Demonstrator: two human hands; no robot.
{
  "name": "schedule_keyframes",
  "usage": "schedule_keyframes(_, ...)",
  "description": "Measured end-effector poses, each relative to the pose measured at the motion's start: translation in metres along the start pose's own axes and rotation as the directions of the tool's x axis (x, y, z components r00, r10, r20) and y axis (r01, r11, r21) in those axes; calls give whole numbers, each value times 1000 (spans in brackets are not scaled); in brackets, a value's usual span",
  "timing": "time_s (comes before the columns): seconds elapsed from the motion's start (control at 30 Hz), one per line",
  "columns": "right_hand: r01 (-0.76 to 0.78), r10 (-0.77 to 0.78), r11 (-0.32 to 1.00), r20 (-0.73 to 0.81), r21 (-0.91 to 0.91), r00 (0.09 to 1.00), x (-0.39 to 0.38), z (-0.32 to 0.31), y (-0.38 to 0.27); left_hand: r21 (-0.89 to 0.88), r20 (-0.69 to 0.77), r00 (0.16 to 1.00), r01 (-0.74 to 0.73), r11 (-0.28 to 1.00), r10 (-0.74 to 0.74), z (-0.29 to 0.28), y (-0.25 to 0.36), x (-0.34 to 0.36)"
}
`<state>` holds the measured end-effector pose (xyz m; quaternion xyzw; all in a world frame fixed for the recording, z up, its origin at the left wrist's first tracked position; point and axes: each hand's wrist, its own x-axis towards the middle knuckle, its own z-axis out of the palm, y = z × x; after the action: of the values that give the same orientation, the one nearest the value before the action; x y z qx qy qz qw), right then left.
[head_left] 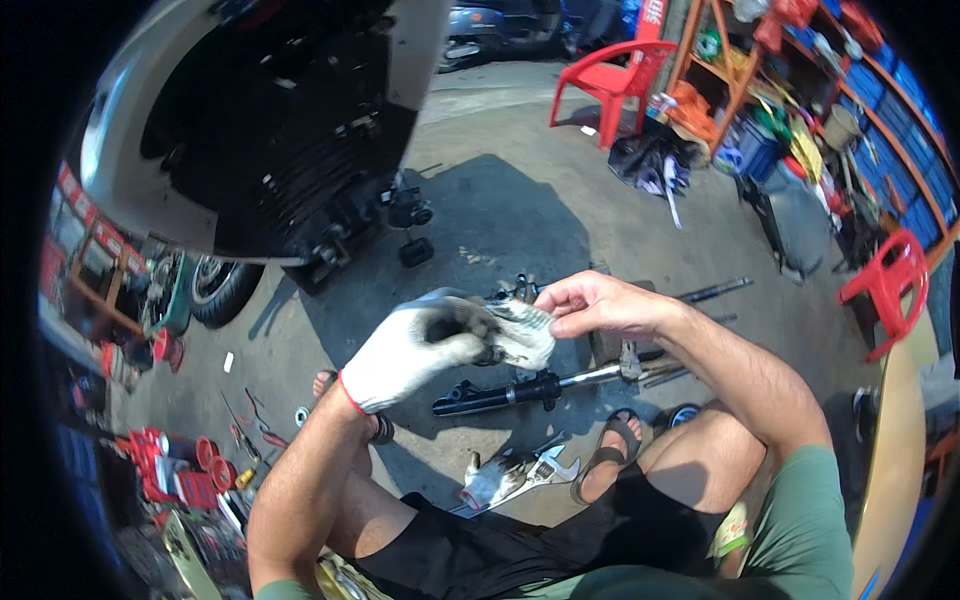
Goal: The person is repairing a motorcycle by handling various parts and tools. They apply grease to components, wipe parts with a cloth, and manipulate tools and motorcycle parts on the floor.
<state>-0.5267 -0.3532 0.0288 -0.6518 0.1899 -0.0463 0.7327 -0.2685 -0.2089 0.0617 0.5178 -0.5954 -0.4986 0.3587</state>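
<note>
My left hand (415, 340) wears a white knit glove with a red cuff and dark-stained fingers. Its fingers curl closed round a crumpled, grimy white cloth (525, 335); whether this is a rag or part of a glove I cannot make out. Bare, my right hand (597, 305) pinches the cloth's other side between thumb and fingers. Below both hands a black and chrome motorcycle fork leg (500, 397) lies on the floor. Nearer my feet lie another stained white glove (490, 478) and a silver adjustable wrench (548, 472).
A lifted scooter body (265, 130) looms at upper left, a loose wheel (226, 290) beneath it. Pliers and screwdrivers (250, 430) lie left, beside a red tool case (185, 470). Red plastic chairs (615, 85) and a cluttered shelf (800, 80) stand right.
</note>
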Motion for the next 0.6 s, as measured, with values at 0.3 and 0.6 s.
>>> schedule_keyframes(0.3,195,-195,981,81,10,977,12,10,13,-57,-51,998,-29,998,26,-7,-38,14)
schedule_keyframes(0.6,428,-410,818,-132,384,902,-13,6,8,-617,209,973,53,785,98,18,-65,47)
